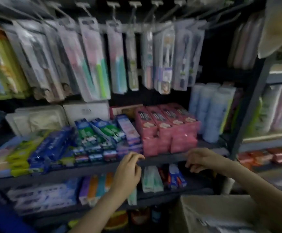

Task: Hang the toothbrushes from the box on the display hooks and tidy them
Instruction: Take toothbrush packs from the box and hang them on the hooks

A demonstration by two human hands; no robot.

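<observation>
Packaged toothbrushes (pixel 116 58) hang in a row from the display hooks (pixel 134 4) across the top of the rack. The cardboard box (pixel 204 209) stands at the lower right, with pale packs (pixel 227 228) showing inside it. My left hand (pixel 128 172) hovers in front of the middle shelf edge (pixel 163 159), its fingers loosely curled, and I see nothing in it. At the same edge, to the right, my right hand (pixel 202 159) has its fingers bent downward and holds nothing. The whole view is blurred.
Toothpaste cartons (pixel 93 137) and pink boxes (pixel 167 130) fill the middle shelf. More cartons (pixel 177 177) and a pale green pack (pixel 151 179) lie on the shelf below. Blue rolls (pixel 210 108) stand at the right beside a grey upright post (pixel 247 111).
</observation>
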